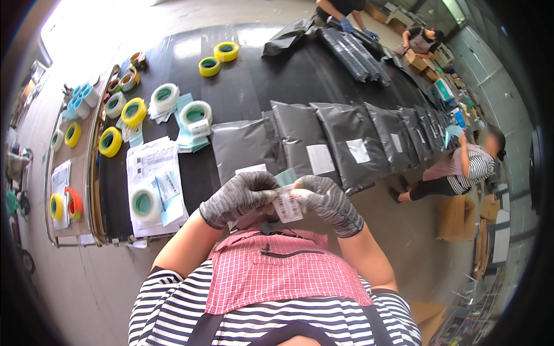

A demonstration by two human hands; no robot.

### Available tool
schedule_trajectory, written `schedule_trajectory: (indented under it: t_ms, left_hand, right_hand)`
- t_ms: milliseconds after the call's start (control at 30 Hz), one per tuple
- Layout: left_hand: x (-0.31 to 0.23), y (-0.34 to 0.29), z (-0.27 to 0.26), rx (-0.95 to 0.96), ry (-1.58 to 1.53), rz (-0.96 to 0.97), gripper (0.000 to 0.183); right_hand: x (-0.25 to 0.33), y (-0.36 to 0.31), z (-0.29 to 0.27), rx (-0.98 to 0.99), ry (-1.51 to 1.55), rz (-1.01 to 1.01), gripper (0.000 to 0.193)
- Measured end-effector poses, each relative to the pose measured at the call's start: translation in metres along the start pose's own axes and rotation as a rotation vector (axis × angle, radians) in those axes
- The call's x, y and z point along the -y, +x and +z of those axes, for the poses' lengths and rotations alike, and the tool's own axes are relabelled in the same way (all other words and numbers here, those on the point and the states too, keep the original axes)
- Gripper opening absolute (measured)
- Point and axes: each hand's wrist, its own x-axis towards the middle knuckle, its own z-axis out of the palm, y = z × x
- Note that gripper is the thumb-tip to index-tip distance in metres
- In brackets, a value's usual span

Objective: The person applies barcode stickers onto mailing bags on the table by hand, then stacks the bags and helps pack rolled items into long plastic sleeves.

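Observation:
Both my hands wear grey knit gloves and meet in front of my chest. Between them is a small white barcode label (288, 209), with a pale blue-green strip of backing (285, 176) above it. My left hand (239, 198) is closed, pinching the label's left edge. My right hand (330, 203) pinches its right upper side, thumb and finger together. Just beyond my left hand lies a grey plastic mailer bag (242, 147), partly covered by my glove. To its right, another grey mailer bag (303, 141) carries a white label.
More grey mailers (352, 138) line the black table (173, 63) to the right. Tape rolls (165, 98) and paper sheets (153, 167) lie on the left, beside a cart (86, 173). Co-workers stand at the far side and right (461, 167). Cardboard boxes (456, 218) sit on the floor.

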Motion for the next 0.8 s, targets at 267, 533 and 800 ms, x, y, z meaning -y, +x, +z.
schedule_trajectory:
  t_ms: [267,533,800]
  left_hand:
    - [0.004,0.023,-0.020,-0.062,-0.096,-0.015,0.023]
    - [0.026,0.037,-0.025,-0.184,-0.211,-0.039,0.026]
    - [0.033,0.040,-0.019,-0.229,-0.309,-0.073,0.027]
  right_hand:
    - [-0.003,0.047,-0.010,0.094,0.239,0.190,0.013]
    - [-0.010,0.088,-0.025,0.236,0.303,0.264,0.013]
    - [-0.024,0.102,-0.031,0.309,0.345,0.383,0.016]
